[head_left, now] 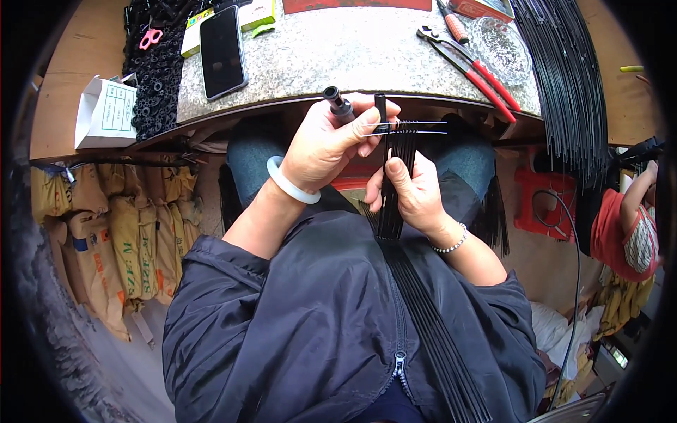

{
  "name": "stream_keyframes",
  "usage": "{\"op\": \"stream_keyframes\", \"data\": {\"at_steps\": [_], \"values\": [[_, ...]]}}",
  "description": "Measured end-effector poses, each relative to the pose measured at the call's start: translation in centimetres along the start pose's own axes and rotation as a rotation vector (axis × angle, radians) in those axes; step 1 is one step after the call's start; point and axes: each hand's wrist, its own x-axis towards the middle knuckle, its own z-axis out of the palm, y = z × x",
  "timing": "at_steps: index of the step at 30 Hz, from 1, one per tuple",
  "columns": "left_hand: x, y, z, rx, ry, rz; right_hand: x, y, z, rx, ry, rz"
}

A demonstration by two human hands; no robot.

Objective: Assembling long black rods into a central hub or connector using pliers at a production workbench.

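Over my lap, my left hand (pixel 317 149) is closed around a dark tubular fitting (pixel 340 107) with an open round end. The thumb and forefinger of that hand also pinch a thin, pale wire (pixel 431 132). Its two strands run to the right across the tops of several slim black rods (pixel 403 149), where small loops show. A short black upright piece (pixel 381 106) stands beside the left fingertips. My right hand (pixel 417 194) grips the rods below the wire. Their long ends trail down over my dark jacket. The palm side of the right hand's grip is partly hidden.
On the speckled tabletop (pixel 296 60) lie a phone (pixel 223 53), red-handled pliers (pixel 471 72), a screwdriver (pixel 453 22) and a glass dish (pixel 502 49). Black rods (pixel 568 84) overhang its right end; small black parts (pixel 159 92) cover the left. Another person (pixel 627 225) is at far right.
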Motion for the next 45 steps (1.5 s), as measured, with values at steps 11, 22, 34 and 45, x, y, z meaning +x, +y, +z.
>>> {"op": "stream_keyframes", "data": {"at_steps": [11,22,34,45], "values": [[-0.8,0.3,0.1,0.056,0.006,-0.015,0.0,-0.1,-0.1,0.024,-0.028,0.021],[-1.6,-0.7,0.2,-0.006,0.028,0.048,0.3,-0.6,0.3,0.019,0.003,-0.016],[-0.9,-1.6,1.7,0.04,0.227,0.027,-0.2,0.1,0.2,-0.016,0.041,-0.045],[-1.2,-1.0,0.7,-0.291,0.062,-0.122,0.1,-0.4,0.2,0.013,-0.063,-0.018]]}}
